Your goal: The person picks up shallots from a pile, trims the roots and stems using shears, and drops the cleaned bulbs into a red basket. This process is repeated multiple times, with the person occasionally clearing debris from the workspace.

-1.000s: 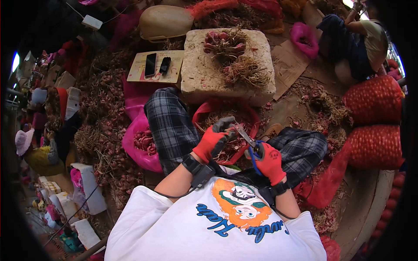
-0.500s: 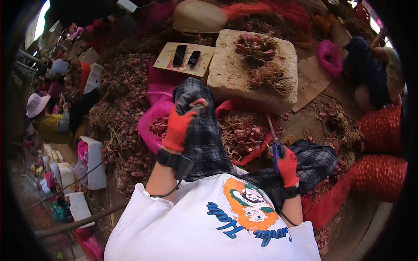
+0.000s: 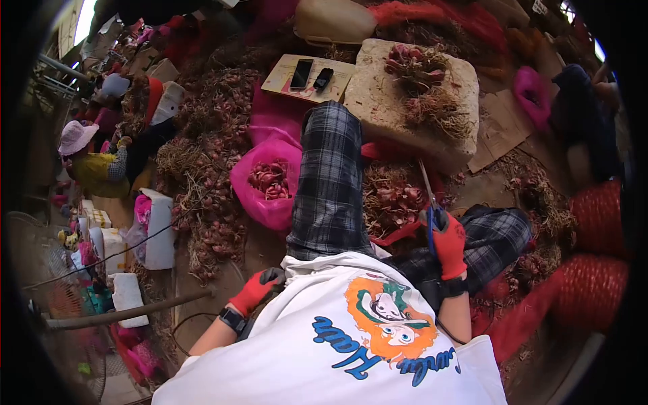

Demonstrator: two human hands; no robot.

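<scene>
My right hand [image 3: 448,244], in a red glove with dark fingertips, is closed around the blue handles of a pair of scissors [image 3: 430,202], whose blades point away from me. My left hand [image 3: 258,290], gloved the same way, is down at my left hip. Its fingers are curled against the hem of my white shirt [image 3: 304,304] and appear to grip the cloth. A pink bag [image 3: 246,196] holding trimmed shallots [image 3: 270,179] stands left of my knee. Between my legs, untrimmed shallots [image 3: 395,199] with dry stalks lie in a red bag.
A pale foam block [image 3: 378,88] ahead carries bunched shallots [image 3: 415,64]. Beside it, a board [image 3: 277,77] bears a phone [image 3: 302,73] and a small black device [image 3: 323,79]. Shallots [image 3: 209,162] heap at left, near a person in a hat [image 3: 77,138]. Red net sacks [image 3: 594,290] stand at right.
My left hand has moved from above my left knee back to my hip, and the small shallot-like piece in its fingers is no longer seen. My right hand keeps the scissors.
</scene>
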